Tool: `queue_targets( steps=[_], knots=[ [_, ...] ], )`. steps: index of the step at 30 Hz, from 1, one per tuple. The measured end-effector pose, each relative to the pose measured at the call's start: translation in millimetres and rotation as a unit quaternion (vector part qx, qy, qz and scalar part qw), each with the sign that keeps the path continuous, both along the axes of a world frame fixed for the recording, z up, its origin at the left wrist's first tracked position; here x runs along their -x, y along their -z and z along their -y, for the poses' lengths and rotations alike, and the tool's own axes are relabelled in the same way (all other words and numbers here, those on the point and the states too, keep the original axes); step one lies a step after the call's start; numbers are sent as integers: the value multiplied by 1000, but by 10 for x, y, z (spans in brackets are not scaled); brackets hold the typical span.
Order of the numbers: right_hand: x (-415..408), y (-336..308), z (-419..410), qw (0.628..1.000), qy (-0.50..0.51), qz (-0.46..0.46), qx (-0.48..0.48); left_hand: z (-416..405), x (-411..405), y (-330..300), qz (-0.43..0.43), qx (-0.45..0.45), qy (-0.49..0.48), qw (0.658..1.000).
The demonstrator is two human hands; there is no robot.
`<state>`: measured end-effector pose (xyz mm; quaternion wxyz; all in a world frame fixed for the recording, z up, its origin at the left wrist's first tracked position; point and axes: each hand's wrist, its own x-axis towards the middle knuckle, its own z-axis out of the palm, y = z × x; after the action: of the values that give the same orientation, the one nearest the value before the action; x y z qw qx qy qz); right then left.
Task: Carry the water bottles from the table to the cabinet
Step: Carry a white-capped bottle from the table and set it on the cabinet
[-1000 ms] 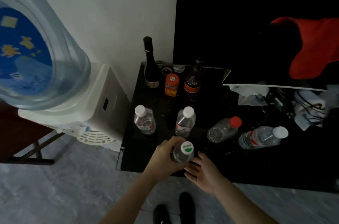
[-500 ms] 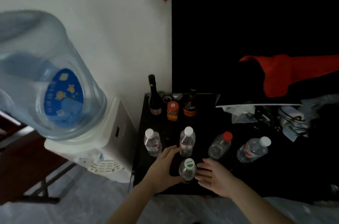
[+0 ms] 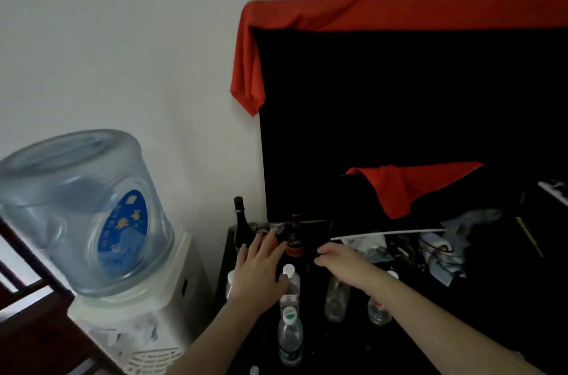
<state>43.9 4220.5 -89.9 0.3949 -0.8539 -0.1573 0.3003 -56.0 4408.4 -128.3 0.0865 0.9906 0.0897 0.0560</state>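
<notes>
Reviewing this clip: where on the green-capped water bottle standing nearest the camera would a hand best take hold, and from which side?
The green-capped bottle stands upright and free at the near edge of the dark cabinet top. Probably best: wrap its ribbed body below the shoulder, coming from the near side, since another white-capped bottle stands close behind it. Both hands are ahead of it, holding nothing.

L hand (image 3: 259, 270) open, R hand (image 3: 344, 265) curled
</notes>
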Motion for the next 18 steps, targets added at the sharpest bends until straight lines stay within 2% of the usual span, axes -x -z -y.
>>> queue_targets(
  steps=[5,12,18],
  knots=[
    [-2,-230,364,974,-88,194,74,376,-8,-250,-17,-64,-41,997],
    [33,-230,1142,950,-133,257,119,1124,212,-246,-49,-47,-71,995],
    [413,-207,1436,904,-121,361,193,1601,464,-351,-59,-45,-89,993]
  ],
)
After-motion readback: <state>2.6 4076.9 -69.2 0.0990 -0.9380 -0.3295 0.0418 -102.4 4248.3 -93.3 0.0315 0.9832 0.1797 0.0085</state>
